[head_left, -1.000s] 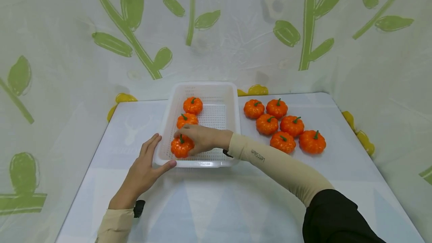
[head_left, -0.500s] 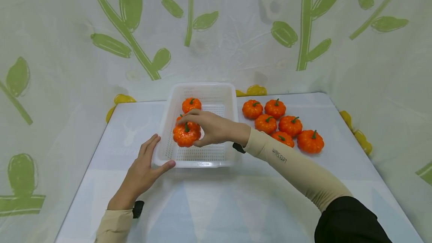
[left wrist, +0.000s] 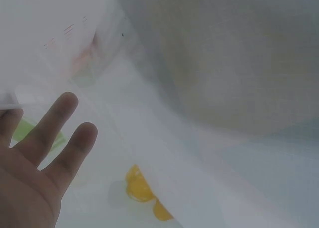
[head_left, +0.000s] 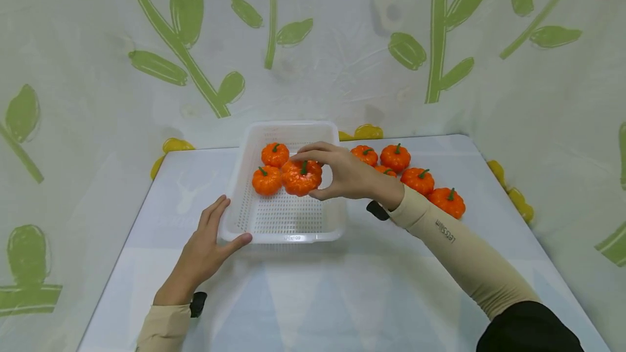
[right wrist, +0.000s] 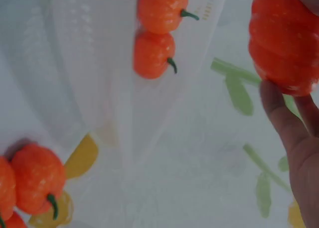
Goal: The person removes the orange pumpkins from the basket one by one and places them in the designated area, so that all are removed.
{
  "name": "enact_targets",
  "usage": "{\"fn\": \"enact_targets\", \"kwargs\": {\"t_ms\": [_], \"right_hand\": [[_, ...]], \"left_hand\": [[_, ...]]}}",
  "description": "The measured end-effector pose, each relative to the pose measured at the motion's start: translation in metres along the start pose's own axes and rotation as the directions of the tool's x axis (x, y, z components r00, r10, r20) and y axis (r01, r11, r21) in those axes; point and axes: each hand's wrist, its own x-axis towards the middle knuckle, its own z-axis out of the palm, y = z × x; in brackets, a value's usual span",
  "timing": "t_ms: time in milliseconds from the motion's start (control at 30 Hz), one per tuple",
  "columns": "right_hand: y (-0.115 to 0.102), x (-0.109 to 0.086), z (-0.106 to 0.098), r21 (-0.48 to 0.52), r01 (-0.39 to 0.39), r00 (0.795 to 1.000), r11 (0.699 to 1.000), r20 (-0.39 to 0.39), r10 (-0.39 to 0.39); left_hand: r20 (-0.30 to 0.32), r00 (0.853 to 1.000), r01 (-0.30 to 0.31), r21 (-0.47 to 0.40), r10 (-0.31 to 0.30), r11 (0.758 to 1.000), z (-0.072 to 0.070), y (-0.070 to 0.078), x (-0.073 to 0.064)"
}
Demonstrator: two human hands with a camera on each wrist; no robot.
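My right hand (head_left: 342, 173) grips a small orange pumpkin (head_left: 301, 179) with a green stem, thumb below and fingers over its top, above the white basket (head_left: 283, 238). In the right wrist view this pumpkin (right wrist: 284, 44) sits high at the right, against the fingertips. Two more pumpkins lie inside the basket at its back left, one (head_left: 275, 154) behind the other (head_left: 267, 180). At the basket's front left corner, my left hand (head_left: 202, 249) rests with straight, spread fingers along the side and thumb at the front rim. It holds nothing.
Several more pumpkins (head_left: 417, 180) stand on the table (head_left: 313, 297) right of the basket, partly covered by the right forearm. Behind the table hangs a pale curtain (head_left: 337, 42) printed with green stems and yellow flowers.
My right hand has lifted the pumpkin from the basket's front left and carried it up and to the right, uncovering the middle pumpkin. The left hand has stayed at the corner.
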Motion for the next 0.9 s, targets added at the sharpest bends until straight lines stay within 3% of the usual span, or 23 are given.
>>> {"fn": "enact_targets", "kwargs": {"t_ms": [133, 567, 900], "right_hand": [[0.009, -0.017, -0.011, -0.001, -0.006, 0.997, 1.000, -0.074, 0.006], [0.020, -0.077, -0.031, -0.048, -0.116, 0.974, 0.992, -0.201, 0.104], [0.019, -0.125, -0.050, -0.063, -0.274, 0.943, 0.960, -0.212, 0.255]], "left_hand": [[0.003, 1.000, 0.007, 0.002, -0.007, 1.000, 0.000, 0.000, 0.000], [0.003, 1.000, 0.002, 0.010, -0.002, 1.000, 0.000, 0.000, 0.001], [0.003, 1.000, 0.002, 0.022, -0.002, 1.000, 0.000, 0.001, 0.001]]}}
